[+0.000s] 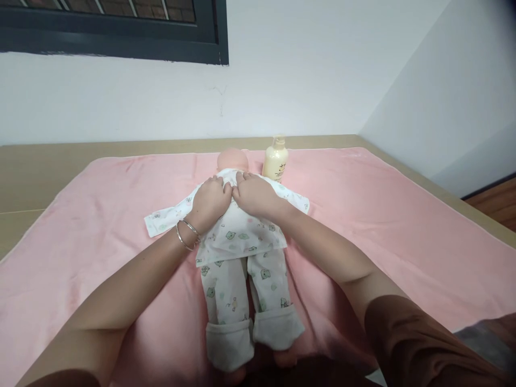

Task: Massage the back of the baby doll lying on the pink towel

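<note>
A baby doll point(233, 159) lies on a pink blanket with its bald head away from me; no face shows from here. It wears a white printed long-sleeved top point(242, 236) and matching trousers point(229, 293) with turned-up cuffs. My left hand point(212, 199) rests on the left side of its upper body, a silver bangle at the wrist. Beside it, my right hand point(258, 194) lies on the right side, fingers laid over the cloth. Both thumbs almost meet in the middle. Neither hand shows anything gripped in it.
A pale yellow pump bottle point(276, 161) stands just right of the doll's head. The pink blanket point(387, 231) covers most of a wooden surface point(52, 174) that meets a white wall. A dark window frame point(121, 40) is at the upper left.
</note>
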`<state>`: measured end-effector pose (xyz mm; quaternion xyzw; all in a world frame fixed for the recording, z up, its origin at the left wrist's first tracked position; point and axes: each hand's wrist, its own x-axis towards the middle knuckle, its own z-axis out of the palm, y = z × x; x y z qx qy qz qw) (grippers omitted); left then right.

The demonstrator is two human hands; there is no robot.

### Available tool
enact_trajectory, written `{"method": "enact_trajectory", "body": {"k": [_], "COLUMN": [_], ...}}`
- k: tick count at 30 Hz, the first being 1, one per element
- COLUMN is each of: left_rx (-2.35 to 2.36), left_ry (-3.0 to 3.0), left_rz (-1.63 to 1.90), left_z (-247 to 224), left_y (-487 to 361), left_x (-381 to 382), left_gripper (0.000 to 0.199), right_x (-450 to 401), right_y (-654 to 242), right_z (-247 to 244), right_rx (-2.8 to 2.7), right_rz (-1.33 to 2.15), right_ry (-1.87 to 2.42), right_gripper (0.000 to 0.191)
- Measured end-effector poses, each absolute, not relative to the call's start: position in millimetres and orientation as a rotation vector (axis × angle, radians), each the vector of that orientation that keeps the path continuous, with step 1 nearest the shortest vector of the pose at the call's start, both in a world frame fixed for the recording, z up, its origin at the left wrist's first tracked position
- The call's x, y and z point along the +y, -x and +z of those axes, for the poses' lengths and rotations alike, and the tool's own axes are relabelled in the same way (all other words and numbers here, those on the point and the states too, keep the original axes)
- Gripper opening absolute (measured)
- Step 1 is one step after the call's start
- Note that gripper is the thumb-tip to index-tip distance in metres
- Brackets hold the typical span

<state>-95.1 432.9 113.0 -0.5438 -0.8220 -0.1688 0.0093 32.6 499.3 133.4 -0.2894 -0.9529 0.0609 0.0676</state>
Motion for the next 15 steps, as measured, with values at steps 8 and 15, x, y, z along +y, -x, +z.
{"method": "enact_trajectory", "body": {"k": [8, 15], "left_rx": [-2.479, -2.516], "left_ry": [1.892, 1.818], "left_rz": [-0.324, -0.491], "left_z": [120.4, 115.9], "left_y": [93.8, 91.2], "left_x": [428.4, 430.2], "left_gripper": [0.050, 0.035], "right_x": [517.7, 504.5], "right_y": [-30.0, -27.9], "right_z": [133.7, 128.2], "right_rx": [-2.787, -2.775], "right_rz": [0.447, 0.190], "right_ry": [0.958, 0.932], "right_gripper": [0.047, 0.043]}}
